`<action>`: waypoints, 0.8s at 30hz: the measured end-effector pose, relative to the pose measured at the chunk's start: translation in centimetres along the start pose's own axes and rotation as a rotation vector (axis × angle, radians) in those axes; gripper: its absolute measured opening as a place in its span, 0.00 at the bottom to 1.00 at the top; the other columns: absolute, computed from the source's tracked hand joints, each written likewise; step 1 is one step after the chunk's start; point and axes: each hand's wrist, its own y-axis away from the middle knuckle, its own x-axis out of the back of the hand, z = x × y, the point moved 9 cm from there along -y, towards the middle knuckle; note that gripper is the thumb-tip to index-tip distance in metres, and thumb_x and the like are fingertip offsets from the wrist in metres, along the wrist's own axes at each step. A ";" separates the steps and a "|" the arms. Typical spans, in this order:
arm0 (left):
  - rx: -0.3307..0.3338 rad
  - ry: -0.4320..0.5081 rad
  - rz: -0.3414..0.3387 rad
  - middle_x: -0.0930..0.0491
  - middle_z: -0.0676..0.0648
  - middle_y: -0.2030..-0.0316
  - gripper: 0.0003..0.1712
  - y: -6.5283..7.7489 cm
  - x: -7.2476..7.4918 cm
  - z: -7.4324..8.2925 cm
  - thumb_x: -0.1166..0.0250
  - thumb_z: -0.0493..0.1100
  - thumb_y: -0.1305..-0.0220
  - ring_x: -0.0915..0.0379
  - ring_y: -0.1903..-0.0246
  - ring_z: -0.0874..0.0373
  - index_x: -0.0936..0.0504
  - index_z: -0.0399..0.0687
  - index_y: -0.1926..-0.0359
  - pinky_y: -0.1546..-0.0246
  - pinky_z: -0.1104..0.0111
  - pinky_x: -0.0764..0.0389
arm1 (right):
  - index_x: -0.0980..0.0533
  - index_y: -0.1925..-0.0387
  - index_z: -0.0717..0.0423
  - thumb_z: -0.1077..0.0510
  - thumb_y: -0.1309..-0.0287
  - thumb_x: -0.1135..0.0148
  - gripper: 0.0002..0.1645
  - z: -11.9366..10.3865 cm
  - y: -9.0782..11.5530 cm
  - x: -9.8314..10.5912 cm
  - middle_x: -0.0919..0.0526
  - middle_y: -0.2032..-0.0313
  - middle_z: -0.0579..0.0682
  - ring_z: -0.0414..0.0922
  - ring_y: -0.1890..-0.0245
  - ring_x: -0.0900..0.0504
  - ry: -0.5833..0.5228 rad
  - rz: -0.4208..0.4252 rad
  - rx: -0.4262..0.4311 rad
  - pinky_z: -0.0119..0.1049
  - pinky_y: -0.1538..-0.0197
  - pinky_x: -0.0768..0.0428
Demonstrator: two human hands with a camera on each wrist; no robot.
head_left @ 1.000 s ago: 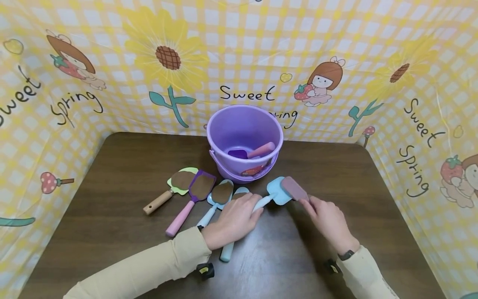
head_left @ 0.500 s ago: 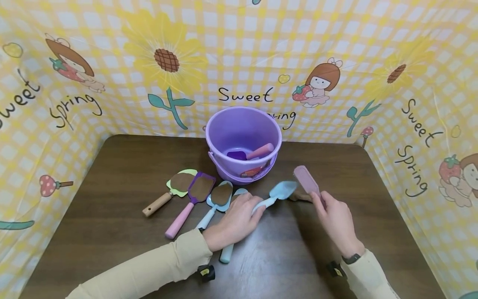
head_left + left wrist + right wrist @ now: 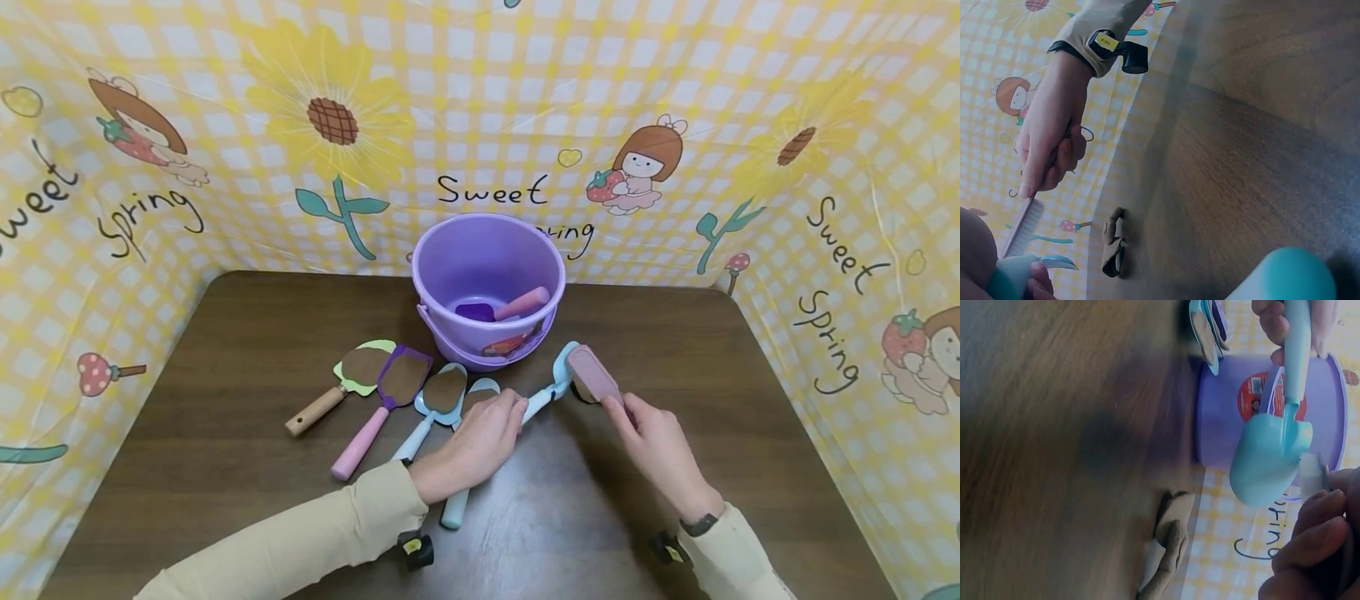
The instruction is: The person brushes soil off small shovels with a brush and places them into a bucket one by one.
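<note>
My left hand grips the handle of a light blue toy shovel, its blade tilted up near the bucket. In the right wrist view the rounded back of the blade shows. My right hand pinches a pink, flat-backed brush; its pale bristles appear in the left wrist view. The brush overlaps the blade in the head view, and its bristle end is right at the blade's edge in the right wrist view. Below lies a lumpy brown piece, mostly hidden from the head view.
A purple bucket stands at the back, holding a pink-handled tool. Left of my hands lie a green shovel with a wooden handle, a purple one and a light blue one. A teal handle pokes out under my left hand.
The brush lifted away to the right from the shovel, then came back left and down against it. The shovel's blade turned in my left hand and now stands more on edge.
</note>
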 end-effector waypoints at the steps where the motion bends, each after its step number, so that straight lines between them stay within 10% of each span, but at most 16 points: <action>1: 0.019 0.026 -0.007 0.29 0.52 0.72 0.13 0.0 -0.1 -0.2 0.47 0.46 0.18 0.33 0.72 0.60 0.23 0.42 0.55 0.70 0.68 0.28 | 0.26 0.70 0.54 0.54 0.25 0.38 0.15 0.0 0.0 -0.2 0.37 0.82 0.42 0.40 0.82 0.35 -0.012 -0.019 -0.005 0.32 0.77 0.37; 11: 0.021 0.026 -0.024 0.28 0.52 0.74 0.08 0.1 -0.4 -0.4 0.39 0.43 0.23 0.32 0.74 0.60 0.21 0.41 0.56 0.72 0.68 0.28 | 0.27 0.70 0.52 0.57 0.28 0.36 0.13 -1.3 -0.1 -1.6 0.39 0.81 0.40 0.35 0.82 0.38 -0.025 -0.093 0.099 0.31 0.78 0.37; 24: -0.050 -0.058 -0.038 0.32 0.53 0.75 0.08 0.3 -0.5 0.3 0.42 0.42 0.21 0.35 0.75 0.60 0.23 0.42 0.57 0.74 0.69 0.31 | 0.28 0.73 0.54 0.51 0.22 0.44 0.21 0.4 -0.8 -1.1 0.39 0.81 0.42 0.39 0.82 0.38 -0.016 -0.016 -0.001 0.33 0.76 0.37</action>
